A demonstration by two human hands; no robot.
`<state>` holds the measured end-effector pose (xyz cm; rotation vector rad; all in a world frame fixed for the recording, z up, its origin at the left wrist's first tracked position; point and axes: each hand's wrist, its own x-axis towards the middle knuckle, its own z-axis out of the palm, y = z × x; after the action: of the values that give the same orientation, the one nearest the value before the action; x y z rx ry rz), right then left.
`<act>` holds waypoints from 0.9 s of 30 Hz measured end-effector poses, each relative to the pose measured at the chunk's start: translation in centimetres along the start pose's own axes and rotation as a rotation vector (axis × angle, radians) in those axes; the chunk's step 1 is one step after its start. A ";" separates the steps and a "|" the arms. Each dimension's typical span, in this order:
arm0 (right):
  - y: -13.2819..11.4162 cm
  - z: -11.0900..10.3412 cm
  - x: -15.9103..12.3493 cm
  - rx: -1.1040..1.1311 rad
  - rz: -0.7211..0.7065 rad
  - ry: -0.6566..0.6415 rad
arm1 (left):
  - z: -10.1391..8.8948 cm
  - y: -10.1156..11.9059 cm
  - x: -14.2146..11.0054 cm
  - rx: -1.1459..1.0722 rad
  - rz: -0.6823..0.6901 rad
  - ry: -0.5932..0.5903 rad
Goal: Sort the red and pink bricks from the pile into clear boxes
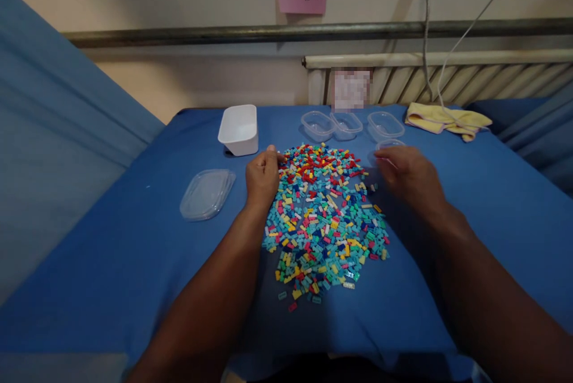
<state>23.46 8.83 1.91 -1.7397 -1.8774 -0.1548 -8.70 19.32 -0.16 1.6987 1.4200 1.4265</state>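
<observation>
A wide pile of small plastic building bricks [329,222] in turquoise, yellow, red, pink and blue is spread over the blue cloth. My left hand [263,175] rests at the pile's left edge with its fingers curled closed; what is in them, if anything, is hidden. Over to the right, my right hand [409,174] is held at a small clear tub [390,143] and covers part of it. Its fingers are pressed together, and I cannot make out anything between them.
A white plastic bin [239,128] stands at the back left, with stacked clear lids [206,193] in front. Along the back are clear tubs [317,124], [347,125], [385,126] and a yellow cloth [441,120]. A radiator [483,76] and blue curtains [58,120] border the table.
</observation>
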 end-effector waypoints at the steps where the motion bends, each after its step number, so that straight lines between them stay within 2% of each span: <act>1: -1.0 0.8 0.0 0.061 -0.080 -0.042 | 0.0 0.0 0.0 0.000 0.001 0.000; 4: -3.5 2.7 0.1 0.143 -0.243 -0.229 | 0.0 0.1 0.0 -0.004 0.000 0.007; 7: -4.7 3.3 0.1 0.091 -0.254 -0.342 | 0.0 0.3 0.0 -0.006 0.002 0.005; 13: -3.7 2.7 -1.0 0.111 -0.165 -0.352 | 0.0 0.2 -0.1 0.004 0.003 0.005; 20: -3.3 3.0 -0.1 0.047 -0.095 -0.244 | 0.2 -0.2 -0.2 -0.002 0.011 -0.003; 27: -4.6 3.3 1.2 -0.023 -0.184 -0.377 | 0.1 -0.1 -0.3 -0.014 0.003 -0.003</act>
<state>18.03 10.70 1.07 -1.6979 -2.3145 0.0903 -8.57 19.14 -0.36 1.6948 1.4035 1.4312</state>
